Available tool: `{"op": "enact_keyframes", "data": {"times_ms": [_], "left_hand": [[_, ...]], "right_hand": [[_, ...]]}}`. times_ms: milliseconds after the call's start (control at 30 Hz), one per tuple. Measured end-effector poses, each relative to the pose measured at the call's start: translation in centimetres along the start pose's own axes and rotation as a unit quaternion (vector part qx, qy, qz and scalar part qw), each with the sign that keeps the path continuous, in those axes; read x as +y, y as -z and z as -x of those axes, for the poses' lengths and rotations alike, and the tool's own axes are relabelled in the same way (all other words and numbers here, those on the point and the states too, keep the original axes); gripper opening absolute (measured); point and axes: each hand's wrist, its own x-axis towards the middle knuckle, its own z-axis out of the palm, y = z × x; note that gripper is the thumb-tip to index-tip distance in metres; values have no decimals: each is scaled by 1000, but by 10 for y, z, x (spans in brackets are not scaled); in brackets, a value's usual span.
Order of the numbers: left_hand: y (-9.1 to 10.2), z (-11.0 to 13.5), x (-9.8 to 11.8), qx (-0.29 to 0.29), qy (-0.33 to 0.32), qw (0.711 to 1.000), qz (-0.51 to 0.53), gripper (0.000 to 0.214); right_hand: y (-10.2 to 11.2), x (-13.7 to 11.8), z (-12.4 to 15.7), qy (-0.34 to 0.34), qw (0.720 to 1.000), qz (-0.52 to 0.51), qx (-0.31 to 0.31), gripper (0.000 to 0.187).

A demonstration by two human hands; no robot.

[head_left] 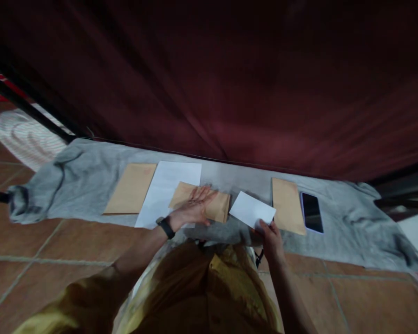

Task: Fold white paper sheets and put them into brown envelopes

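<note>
My left hand [196, 208] lies flat with its fingers spread over a brown envelope [218, 204], which rests partly on white paper sheets [167, 183]. A folded white sheet of paper [251, 208] is pinched at its lower right corner by my right hand [271, 234], thumb on top. Right of that hand lies another brown envelope [286, 204]. Farther left, a larger brown envelope [131, 188] sits beside the white sheets. The area under my left palm is hidden.
A grey cloth [94, 176] covers the long narrow surface. On the right lies a phone [311, 212] with a dark screen. Behind rises a dark red curtain [230, 93]. Black metal bars [28, 104] and a striped cloth [29, 139] are at the left. Below is a tiled floor [80, 243].
</note>
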Motion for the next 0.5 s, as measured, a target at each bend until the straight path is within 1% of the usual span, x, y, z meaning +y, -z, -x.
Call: {"op": "enact_keyframes", "data": {"times_ms": [100, 200, 333, 500], "left_hand": [[7, -19, -8, -50, -18, 998, -27, 128], [7, -30, -10, -76, -16, 996, -39, 131], [5, -34, -11, -62, -18, 997, -41, 130], [8, -33, -5, -37, -24, 998, -48, 125]], "right_hand": [[1, -1, 0, 21, 1000, 14, 2, 45], [3, -2, 2, 34, 999, 32, -8, 44], [-1, -4, 5, 64, 997, 54, -5, 43], [-18, -5, 5, 93, 991, 91, -25, 46]]}}
